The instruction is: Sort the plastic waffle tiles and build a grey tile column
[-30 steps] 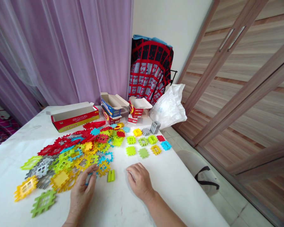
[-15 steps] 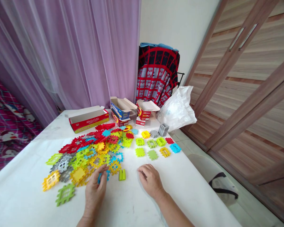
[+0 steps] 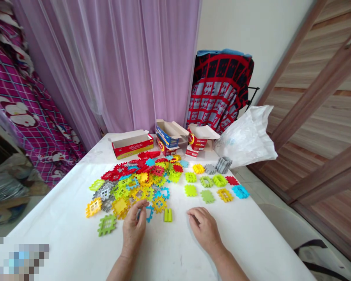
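My left hand [image 3: 135,220] rests at the front edge of a pile of plastic interlocking pieces [image 3: 134,186]. Its fingers are loosely bent, with a gap to the thumb and nothing seen in its grasp. Right behind it lies a blue frame piece [image 3: 149,214], partly covered by the hand. My right hand [image 3: 204,228] lies on the white tablecloth, relaxed, fingers half curled and apart from any piece. Between the hands sits a small lime-green piece [image 3: 168,215]. A green square frame [image 3: 107,225] lies left of my left hand.
Beyond my right hand, separate pieces stand in rough rows, among them a yellow frame [image 3: 225,195], a blue piece [image 3: 240,191] and a grey stack [image 3: 224,165]. Open cartons [image 3: 133,146] line the back edge, beside a white plastic bag [image 3: 247,138].
The view has turned left, so everything sits farther right in the picture. Both hands keep nearly the same pose and place, and no piece has visibly moved.
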A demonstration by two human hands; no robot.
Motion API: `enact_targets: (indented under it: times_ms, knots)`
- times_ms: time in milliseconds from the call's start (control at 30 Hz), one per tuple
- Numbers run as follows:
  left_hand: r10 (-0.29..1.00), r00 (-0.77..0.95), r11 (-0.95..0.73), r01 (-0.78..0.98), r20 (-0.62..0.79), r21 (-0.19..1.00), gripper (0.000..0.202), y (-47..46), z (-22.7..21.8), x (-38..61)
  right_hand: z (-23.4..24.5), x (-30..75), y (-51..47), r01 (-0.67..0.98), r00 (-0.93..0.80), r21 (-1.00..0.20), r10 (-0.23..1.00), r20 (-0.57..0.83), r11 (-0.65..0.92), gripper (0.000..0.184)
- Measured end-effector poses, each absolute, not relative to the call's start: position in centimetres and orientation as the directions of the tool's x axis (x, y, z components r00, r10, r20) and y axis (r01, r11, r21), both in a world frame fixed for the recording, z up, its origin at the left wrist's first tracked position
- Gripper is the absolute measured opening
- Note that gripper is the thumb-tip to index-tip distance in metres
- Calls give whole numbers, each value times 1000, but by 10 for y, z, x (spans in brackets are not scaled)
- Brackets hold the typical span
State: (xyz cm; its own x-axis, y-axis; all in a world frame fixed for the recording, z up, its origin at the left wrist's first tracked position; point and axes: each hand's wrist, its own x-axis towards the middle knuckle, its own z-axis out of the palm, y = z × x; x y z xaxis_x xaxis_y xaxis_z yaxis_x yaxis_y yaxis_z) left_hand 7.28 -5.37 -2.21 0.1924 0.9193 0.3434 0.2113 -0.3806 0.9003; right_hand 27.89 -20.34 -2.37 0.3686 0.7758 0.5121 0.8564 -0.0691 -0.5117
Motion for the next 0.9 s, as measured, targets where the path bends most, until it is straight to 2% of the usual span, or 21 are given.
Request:
enact_targets:
  times_ms: [467,533,667,800,900]
  knots:
    - [881,221,-465,248,418,850,23,-60,-23,78,-25,281,-204,859,366,-508,760,537,-55,20]
    - [838,244,-544,291,488,787,21,-54,-21,75,-25,281,-204,863,362,-503,755,547,-50,20]
    - [706,328,-702,438,627,561,21,-39,-18,65,-25,281,-204,868,351,-496,750,560,-36,18]
    - [720,323,-631,673,614,386,30,-27,-22,53,-27,282,-204,871,341,-491,752,564,-27,19]
    - [746,365,-580,767,557,274,31,-22,-26,47,-27,282,-205,870,335,-493,759,558,-21,19]
